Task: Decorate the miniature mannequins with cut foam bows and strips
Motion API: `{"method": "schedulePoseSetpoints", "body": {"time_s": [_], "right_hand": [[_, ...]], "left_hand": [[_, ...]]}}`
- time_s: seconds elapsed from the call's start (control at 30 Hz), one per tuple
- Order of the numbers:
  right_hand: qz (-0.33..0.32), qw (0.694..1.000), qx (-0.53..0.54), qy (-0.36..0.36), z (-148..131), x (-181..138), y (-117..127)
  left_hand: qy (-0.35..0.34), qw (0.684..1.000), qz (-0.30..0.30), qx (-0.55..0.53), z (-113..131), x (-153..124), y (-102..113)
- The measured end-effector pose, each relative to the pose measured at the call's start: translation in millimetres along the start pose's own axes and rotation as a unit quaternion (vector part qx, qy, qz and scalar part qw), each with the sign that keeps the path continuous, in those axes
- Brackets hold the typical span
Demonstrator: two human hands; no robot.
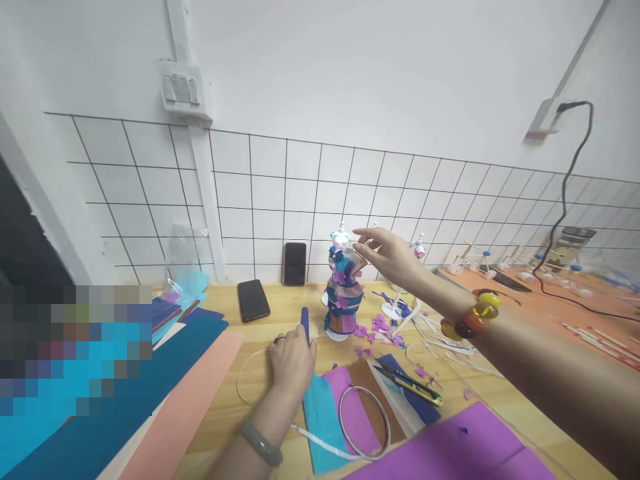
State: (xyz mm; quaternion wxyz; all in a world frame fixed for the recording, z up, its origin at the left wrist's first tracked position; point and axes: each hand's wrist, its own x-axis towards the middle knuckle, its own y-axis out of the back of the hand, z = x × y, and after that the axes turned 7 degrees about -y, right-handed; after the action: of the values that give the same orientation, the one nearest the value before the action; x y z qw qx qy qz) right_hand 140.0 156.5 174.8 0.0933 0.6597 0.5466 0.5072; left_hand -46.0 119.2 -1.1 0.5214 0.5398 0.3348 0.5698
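Looked from the wearer's head forward and down across the wooden bench (286, 303) toward the white wall (350, 80); sat near enough to take in the left hand (293, 360) and right hand (383, 250) from just behind and above.

- The left forearm (240, 463) enters from the bottom edge, left of the middle; it leans upward to the right, through the left wrist (279, 410);
- The left hand (293, 363) is placed low in the centre of the frame, its back turned to the camera; the fingers are bent and their tips are hidden, so how tightly they close I cannot tell;
- The right forearm (545, 387) crosses from the lower right corner toward the centre;
- The right hand (385, 252) is higher, near the middle; its index finger points left, and the thumb (367, 253) stays apart below it.
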Motion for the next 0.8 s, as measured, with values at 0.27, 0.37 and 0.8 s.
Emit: {"method": "schedulePoseSetpoints", "body": {"time_s": [0.27,0.37,0.8], "right_hand": [[0.028,0.999,-0.026,-0.027,14,-70,31],[-0.009,0.997,-0.048,-0.057,20,-111,41],[-0.221,0.973,-0.058,-0.018,29,-207,20]], "left_hand": [[-0.007,1.0,0.007,0.006,1,0,1],[-0.011,1.0,0.012,0.01,1,-1,0],[-0.033,0.999,0.007,0.039,8,-9,3]]}}
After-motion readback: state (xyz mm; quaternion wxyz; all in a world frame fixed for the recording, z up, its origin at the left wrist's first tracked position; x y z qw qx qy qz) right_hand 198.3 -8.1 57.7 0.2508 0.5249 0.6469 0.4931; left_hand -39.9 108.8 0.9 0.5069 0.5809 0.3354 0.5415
